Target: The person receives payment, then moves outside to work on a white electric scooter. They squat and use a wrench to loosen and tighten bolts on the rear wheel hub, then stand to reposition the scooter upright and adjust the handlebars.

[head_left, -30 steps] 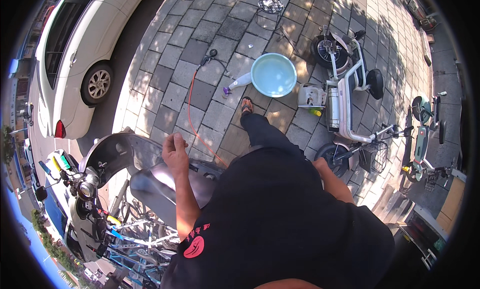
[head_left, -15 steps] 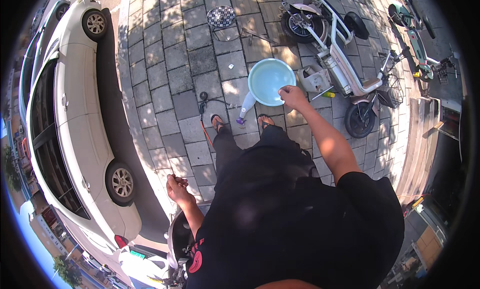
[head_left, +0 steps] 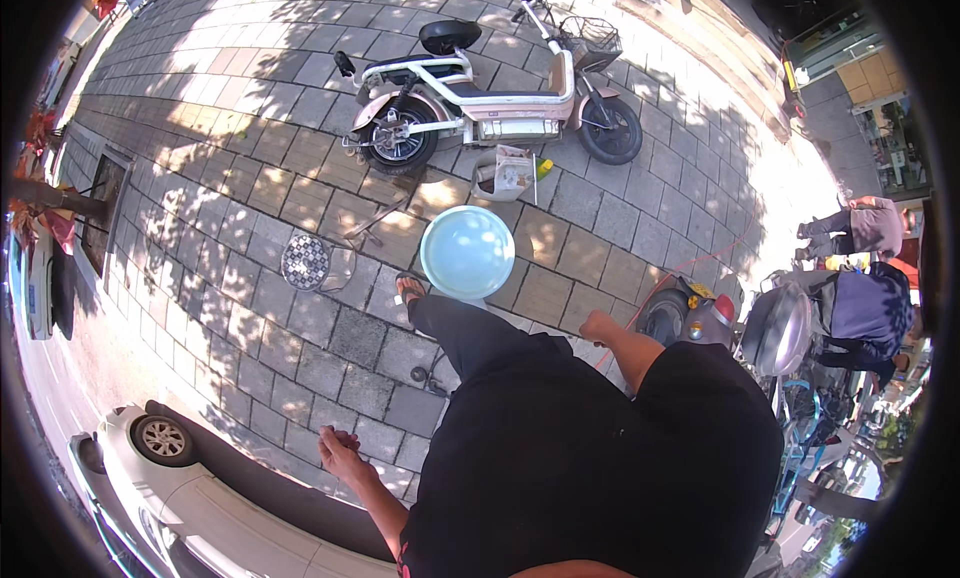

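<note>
My left hand hangs low at my left side over the paving, its fingers curled in; what they hold, if anything, is hidden. At my right side, my right hand is also closed, its fingers bunched, and its inside does not show. Neither hand touches the round pale blue basin, which stands on the paving in front of me with water in it. My foot in a flip-flop is beside the basin. Just beyond it sits an off-white plastic container with a cut-open top.
A white and pink electric scooter stands ahead. A checkered stool is to the left. A white car is parked at lower left. To the right are another scooter, a red hose and people.
My view has turned to the right, so the car has slid to the lower left. My right hand has drawn back from above the basin to my side. My left hand stays low and curled.
</note>
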A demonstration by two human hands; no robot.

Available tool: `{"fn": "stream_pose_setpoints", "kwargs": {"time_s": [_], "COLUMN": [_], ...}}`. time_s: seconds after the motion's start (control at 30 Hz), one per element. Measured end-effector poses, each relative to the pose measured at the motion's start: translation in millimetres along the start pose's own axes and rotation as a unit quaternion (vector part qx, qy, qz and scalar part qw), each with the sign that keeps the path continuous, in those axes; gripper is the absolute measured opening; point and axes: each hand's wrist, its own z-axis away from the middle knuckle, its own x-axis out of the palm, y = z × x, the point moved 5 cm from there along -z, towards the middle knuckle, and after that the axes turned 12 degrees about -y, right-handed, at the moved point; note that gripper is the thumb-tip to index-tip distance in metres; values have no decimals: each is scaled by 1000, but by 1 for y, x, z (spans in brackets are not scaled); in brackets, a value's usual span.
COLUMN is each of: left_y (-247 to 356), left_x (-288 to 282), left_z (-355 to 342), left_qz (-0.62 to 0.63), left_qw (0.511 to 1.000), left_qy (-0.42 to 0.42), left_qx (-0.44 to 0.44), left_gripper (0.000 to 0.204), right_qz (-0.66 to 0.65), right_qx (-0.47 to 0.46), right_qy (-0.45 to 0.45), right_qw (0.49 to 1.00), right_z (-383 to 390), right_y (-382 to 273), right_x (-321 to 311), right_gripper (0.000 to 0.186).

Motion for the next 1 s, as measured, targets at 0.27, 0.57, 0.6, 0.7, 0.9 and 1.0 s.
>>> {"fn": "stream_pose_setpoints", "kwargs": {"time_s": [0.27, 0.57, 0.6, 0.7, 0.9, 1.0], "left_y": [125, 281, 293, 300, 218, 164], "left_x": [152, 311, 337, 405, 544, 602], "left_z": [-172, -303, -306, -351, -437, -454], "left_qz": [-153, -266, -286, -266, -328, -357], "left_qw": [970, 880, 878, 836, 721, 663], "left_qy": [-186, -373, -367, -468, -610, -658], "left_qx": [19, 122, 113, 103, 17, -24], "left_gripper": [34, 36, 37, 36, 38, 34], "right_qz": [-83, -483, -536, -634, -752, -777], "right_qx": [-126, -205, -177, -99, -35, -33], "right_qy": [-41, 50, 40, 84, 221, 261], "right_qw": [988, 850, 825, 762, 621, 572], "right_z": [-64, -15, -20, -11, -6, -19], "right_y": [-216, -389, -389, -382, -389, -429], "right_x": [32, -54, -51, -39, -25, -22], "right_gripper": [34, 34, 36, 36, 34, 30]}}
